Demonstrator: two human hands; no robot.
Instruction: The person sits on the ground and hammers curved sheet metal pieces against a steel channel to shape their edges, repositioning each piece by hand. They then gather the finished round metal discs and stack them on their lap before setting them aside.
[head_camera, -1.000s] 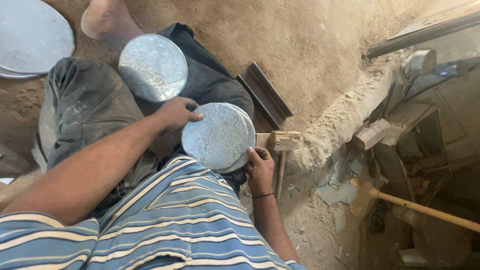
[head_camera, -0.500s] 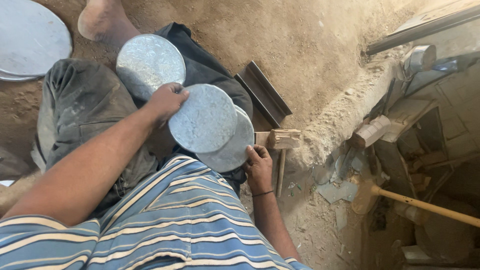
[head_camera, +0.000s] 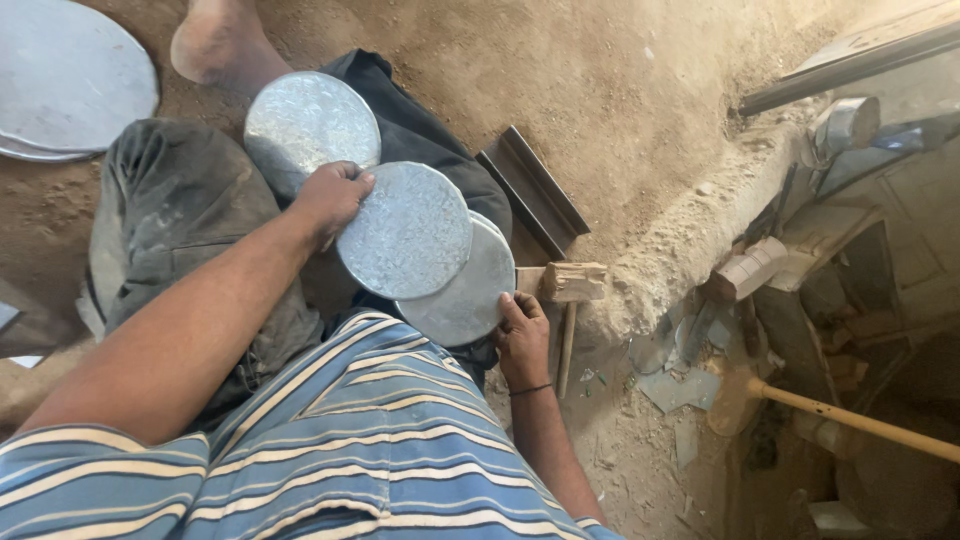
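My left hand (head_camera: 330, 198) grips the left edge of a round grey metal disc (head_camera: 408, 230) and holds it lifted over my lap. Beneath it lies a second round metal disc (head_camera: 470, 295), and my right hand (head_camera: 522, 338) rests on its lower right edge. A third metal disc (head_camera: 305, 122) lies further off on my dark trousers, near my bare foot (head_camera: 215, 45).
Large round metal sheets (head_camera: 65, 80) lie on the sandy ground at the top left. A wooden mallet (head_camera: 572, 290) and a dark metal angle bar (head_camera: 530, 195) sit to my right. A long-handled wooden hammer (head_camera: 850, 420) and metal scraps lie in a dusty recess at right.
My left hand has lifted the top disc off the lower one and carried it up and to the left. The right hand stays on the lower disc.
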